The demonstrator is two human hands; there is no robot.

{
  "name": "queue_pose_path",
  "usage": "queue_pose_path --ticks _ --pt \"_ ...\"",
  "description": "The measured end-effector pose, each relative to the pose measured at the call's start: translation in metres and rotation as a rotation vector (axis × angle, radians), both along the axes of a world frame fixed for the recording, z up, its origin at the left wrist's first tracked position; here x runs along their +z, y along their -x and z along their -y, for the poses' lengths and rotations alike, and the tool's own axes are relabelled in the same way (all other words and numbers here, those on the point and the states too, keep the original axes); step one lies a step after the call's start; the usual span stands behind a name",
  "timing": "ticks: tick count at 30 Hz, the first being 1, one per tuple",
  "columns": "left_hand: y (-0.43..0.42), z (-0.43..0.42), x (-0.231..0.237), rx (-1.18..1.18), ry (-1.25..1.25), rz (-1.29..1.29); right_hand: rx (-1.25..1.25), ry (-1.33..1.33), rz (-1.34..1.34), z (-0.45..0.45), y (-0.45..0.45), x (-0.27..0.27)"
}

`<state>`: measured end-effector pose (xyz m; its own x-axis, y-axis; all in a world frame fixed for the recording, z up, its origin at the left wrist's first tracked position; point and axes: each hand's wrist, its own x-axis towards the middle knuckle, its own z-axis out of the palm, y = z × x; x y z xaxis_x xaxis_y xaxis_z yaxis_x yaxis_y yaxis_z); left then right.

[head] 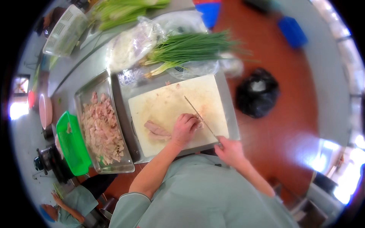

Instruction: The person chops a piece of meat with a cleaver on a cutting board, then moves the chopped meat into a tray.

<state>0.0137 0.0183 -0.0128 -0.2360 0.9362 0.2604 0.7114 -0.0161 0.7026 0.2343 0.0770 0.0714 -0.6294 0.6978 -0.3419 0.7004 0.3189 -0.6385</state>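
A white cutting board (162,99) lies before me on a metal table. My right hand (226,149) grips the handle of a kitchen knife (201,118), its blade seen edge-on and slanting up to the left across the board. Close beside the blade, my left hand (186,126) curls its fingers down on a small piece of raw meat (200,124), mostly hidden under the fingertips. A larger slab of pale raw meat (156,130) rests on the board left of that hand. Cut raw meat pieces (101,128) fill much of a steel tray (129,165) to the left.
Beyond the board lie green onions (191,47) on plastic bags (134,47). A green plastic basket (71,145) adjoins the tray. A white basket (64,34) and leafy stalks (128,11) are farther back. A black bag (258,92) stands right on the red floor. Another person (74,202) works at lower left.
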Motion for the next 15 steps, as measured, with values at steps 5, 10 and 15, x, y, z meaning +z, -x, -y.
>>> queue_pose_path --ticks 5,10,15 --pt "0.002 -0.003 0.003 -0.052 0.040 -0.054 0.107 -0.040 0.093 0.002 -0.003 -0.002" --pt "0.003 -0.004 0.005 -0.057 0.065 -0.065 0.148 -0.048 0.185 0.006 -0.010 0.001" --pt "0.003 -0.003 0.004 -0.071 0.052 -0.049 0.148 -0.077 0.159 -0.016 0.052 -0.029"
